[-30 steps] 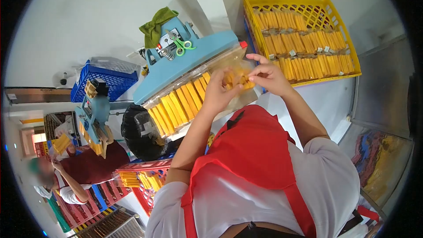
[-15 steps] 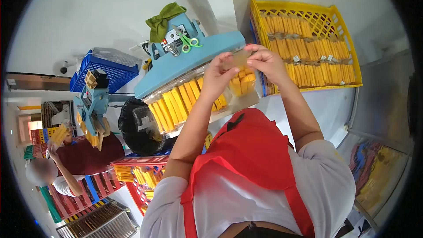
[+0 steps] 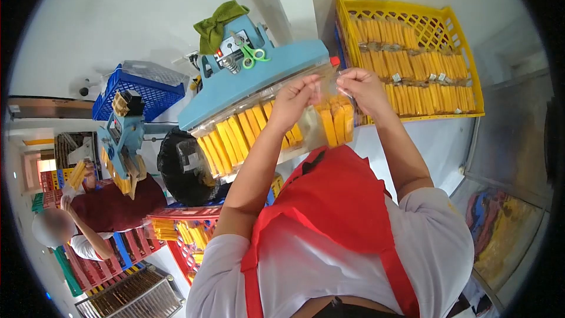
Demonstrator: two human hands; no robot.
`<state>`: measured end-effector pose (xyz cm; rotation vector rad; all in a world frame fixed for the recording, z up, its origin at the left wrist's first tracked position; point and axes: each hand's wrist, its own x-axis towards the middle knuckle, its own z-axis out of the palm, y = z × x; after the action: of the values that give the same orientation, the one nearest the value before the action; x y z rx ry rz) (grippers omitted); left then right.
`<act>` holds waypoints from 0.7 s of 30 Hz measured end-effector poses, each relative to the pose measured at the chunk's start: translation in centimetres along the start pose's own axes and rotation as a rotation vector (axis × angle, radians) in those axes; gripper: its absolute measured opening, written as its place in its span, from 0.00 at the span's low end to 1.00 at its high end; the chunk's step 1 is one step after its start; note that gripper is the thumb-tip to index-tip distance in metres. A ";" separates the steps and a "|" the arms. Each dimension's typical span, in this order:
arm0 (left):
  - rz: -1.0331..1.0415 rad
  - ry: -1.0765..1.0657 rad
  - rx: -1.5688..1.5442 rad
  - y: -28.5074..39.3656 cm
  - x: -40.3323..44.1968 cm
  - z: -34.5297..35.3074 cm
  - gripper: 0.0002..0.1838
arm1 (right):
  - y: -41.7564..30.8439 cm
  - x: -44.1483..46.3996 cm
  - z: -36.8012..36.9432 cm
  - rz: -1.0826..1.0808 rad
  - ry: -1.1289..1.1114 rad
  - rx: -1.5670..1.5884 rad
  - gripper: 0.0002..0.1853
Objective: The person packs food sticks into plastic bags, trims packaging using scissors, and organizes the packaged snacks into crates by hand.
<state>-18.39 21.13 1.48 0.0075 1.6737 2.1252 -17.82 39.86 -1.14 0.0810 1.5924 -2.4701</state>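
Note:
My left hand (image 3: 296,101) and my right hand (image 3: 362,90) pinch the two sides of the open end of a clear plastic bag. Yellow sticks in this bag (image 3: 336,122) hang below my fingers, in front of the right end of a blue sealing machine (image 3: 259,76). Along the machine's front edge lie more clear bags of yellow sticks (image 3: 235,135), side by side. My left forearm passes over part of that row. Green-handled scissors (image 3: 253,58) and a green cloth (image 3: 219,26) rest on top of the machine.
A yellow crate (image 3: 412,7) with rows of packed bags stands at the right. At the left are a black bin bag (image 3: 176,168), a blue crate (image 3: 138,97), a red crate (image 3: 179,259) and a second sealer (image 3: 123,141). A co-worker (image 3: 118,206) holds yellow packs there.
Both hands have shifted slightly, and the bag between them now hangs lower and more upright, its yellow sticks standing lengthwise. The co-worker's hands have moved a little.

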 end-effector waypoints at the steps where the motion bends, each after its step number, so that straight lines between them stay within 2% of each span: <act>1: 0.001 -0.002 0.002 -0.1 0.3 -0.3 0.12 | -0.1 0.3 -0.2 -0.003 0.000 0.001 0.01; 3: 0.102 -0.054 0.512 -0.4 0.0 -0.7 0.11 | 0.0 -0.1 -0.4 -0.119 -0.065 -0.034 0.00; 7: 0.136 0.098 0.525 -0.1 0.7 0.2 0.08 | -0.4 0.0 -0.2 -0.079 -0.055 0.023 0.01; 9: 0.075 -0.043 0.313 -0.5 1.2 0.2 0.06 | 0.0 0.2 0.0 -0.137 -0.102 0.083 0.02; 10: 0.075 -0.043 0.312 -0.8 1.5 0.3 0.06 | 0.4 0.4 -0.2 -0.136 -0.103 0.082 0.02; 12: -0.005 -0.043 0.004 -0.9 2.0 0.6 0.07 | 1.1 1.0 -0.7 -0.038 -0.030 0.103 0.03; 13: -0.003 -0.043 0.004 -0.8 2.0 0.8 0.07 | 1.3 1.0 -0.7 -0.039 -0.032 0.102 0.03; 15: -0.076 0.053 -0.302 -0.6 1.8 1.2 0.09 | 1.2 1.0 -0.2 -0.083 0.104 0.056 0.07; 16: -0.076 0.052 -0.301 -0.7 1.7 1.4 0.09 | 1.0 0.9 0.2 -0.083 0.105 0.056 0.07; 18: 0.125 0.104 -0.017 -1.2 1.3 1.8 0.13 | 0.5 0.5 1.1 -0.189 0.100 0.091 0.13; 21: 0.110 0.228 -0.085 -2.3 1.8 1.4 0.12 | 0.6 0.5 0.6 -0.149 0.083 0.068 0.17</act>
<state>-18.91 23.42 -0.69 -0.1788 1.7425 2.3528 -18.19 39.06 -1.49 0.0786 1.6016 -2.6672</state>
